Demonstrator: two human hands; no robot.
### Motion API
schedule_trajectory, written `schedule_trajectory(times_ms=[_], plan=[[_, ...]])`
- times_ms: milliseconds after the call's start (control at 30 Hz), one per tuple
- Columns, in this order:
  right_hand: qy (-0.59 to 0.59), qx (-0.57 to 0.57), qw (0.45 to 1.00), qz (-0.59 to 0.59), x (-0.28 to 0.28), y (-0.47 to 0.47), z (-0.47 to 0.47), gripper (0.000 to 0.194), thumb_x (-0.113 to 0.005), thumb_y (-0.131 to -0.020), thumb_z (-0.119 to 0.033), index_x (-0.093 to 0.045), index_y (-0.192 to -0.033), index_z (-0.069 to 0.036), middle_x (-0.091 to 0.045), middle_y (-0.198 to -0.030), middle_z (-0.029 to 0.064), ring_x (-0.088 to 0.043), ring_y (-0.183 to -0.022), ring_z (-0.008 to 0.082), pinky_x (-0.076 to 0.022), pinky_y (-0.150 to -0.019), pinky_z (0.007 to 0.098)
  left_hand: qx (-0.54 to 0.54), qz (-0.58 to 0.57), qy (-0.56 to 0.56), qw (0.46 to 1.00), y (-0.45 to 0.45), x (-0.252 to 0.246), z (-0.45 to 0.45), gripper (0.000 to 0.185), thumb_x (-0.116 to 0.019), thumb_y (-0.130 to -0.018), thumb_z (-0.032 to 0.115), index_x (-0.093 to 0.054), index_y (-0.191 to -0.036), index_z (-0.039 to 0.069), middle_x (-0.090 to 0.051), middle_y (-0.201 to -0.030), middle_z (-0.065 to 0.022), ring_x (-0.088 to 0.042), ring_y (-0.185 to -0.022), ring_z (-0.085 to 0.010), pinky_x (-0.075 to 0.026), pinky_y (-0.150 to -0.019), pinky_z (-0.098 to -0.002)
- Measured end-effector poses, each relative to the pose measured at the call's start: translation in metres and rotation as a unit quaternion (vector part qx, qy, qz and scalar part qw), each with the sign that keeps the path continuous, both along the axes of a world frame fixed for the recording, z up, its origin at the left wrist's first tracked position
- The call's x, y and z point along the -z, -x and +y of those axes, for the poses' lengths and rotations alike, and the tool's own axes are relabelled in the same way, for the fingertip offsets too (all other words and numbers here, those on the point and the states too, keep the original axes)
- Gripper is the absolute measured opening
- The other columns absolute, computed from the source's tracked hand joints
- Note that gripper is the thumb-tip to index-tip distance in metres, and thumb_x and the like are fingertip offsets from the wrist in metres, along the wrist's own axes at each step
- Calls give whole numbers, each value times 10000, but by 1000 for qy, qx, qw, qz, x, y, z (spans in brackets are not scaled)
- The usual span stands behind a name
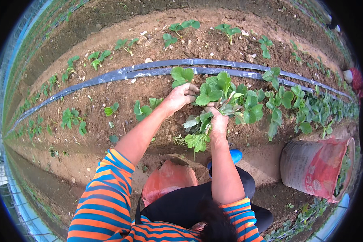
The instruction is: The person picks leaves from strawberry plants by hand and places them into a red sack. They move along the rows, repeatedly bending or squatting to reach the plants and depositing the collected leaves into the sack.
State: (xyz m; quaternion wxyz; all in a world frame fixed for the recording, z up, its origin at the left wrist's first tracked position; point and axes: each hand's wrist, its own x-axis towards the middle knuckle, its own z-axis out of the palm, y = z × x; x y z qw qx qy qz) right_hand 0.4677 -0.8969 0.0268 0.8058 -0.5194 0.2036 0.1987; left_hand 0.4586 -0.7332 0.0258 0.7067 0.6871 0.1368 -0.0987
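Observation:
My right hand (pixel 219 121) grips a bunch of cut or pulled strawberry leaves and stems (pixel 199 128), which hang out on both sides of the fist. My left hand (pixel 181 97) is just to its left over the soil bed, fingers curled inward at the edge of the strawberry foliage (pixel 209 94). A three-part strawberry leaf (pixel 181 76) shows just beyond the left knuckles. Whether the left fingertips pinch a stem cannot be made out. Dense strawberry plants (pixel 252 109) stand to the right of the hands; smaller separate plants (pixel 142 111) grow to the left.
Two dark drip tapes (pixel 157 64) run along the bed beyond my hands. A far row of small strawberry plants (pixel 230 30) lies past them. In the furrow, a red-and-white woven sack (pixel 308 166) holding leaves lies at right; an orange-red bag (pixel 169 178) is beside my leg.

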Motion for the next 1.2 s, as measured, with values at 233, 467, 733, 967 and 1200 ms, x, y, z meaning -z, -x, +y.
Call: schedule_trajectory(times_ms=[233, 467, 733, 967, 1200], plan=[[-27, 22, 999, 8, -8, -4, -5, 141, -591, -675, 38, -582, -808, -7, -572, -674, 60, -558, -539, 171, -459, -485, 284, -114, 22, -266, 957, 29, -9, -12, 164, -544, -763, 57, -608, -915, 61, -603, -862, -46, -570, -720, -149, -454, -667, -285], [-18, 13, 997, 68, -5, -7, -13, 157, -610, -663, 4, -596, -819, 15, -589, -683, 77, -576, -543, 185, -469, -479, 293, -3, -105, -467, 878, 11, -4, -37, 234, -669, -691, 187, -634, -895, 77, -560, -825, -96, -544, -831, -293, -437, -757, -397], [-26, -5, 998, 58, 5, -9, -16, 110, -604, -683, -23, -607, -779, 29, -567, -650, 55, -550, -541, 155, -450, -497, 279, 176, -57, -140, 973, 7, -6, 8, 227, -608, -764, 189, -568, -925, 34, -554, -858, -47, -519, -824, -163, -433, -762, -316], [-7, -54, 998, 21, -6, -8, -12, 128, -600, -679, -24, -596, -806, -6, -575, -667, 70, -555, -531, 168, -449, -479, 275, 93, -21, 16, 995, 1, 16, 13, 265, -489, -879, 232, -582, -1015, 23, -588, -877, 6, -537, -807, -62, -452, -720, -222], [56, -89, 994, -5, 8, -11, -6, 152, -595, -672, 18, -614, -814, -33, -593, -706, 26, -553, -623, 128, -447, -577, 263, -35, -4, -242, 970, -28, 18, 1, 184, -590, -721, 124, -621, -875, 28, -644, -817, -137, -605, -745, -232, -466, -693, -334]])
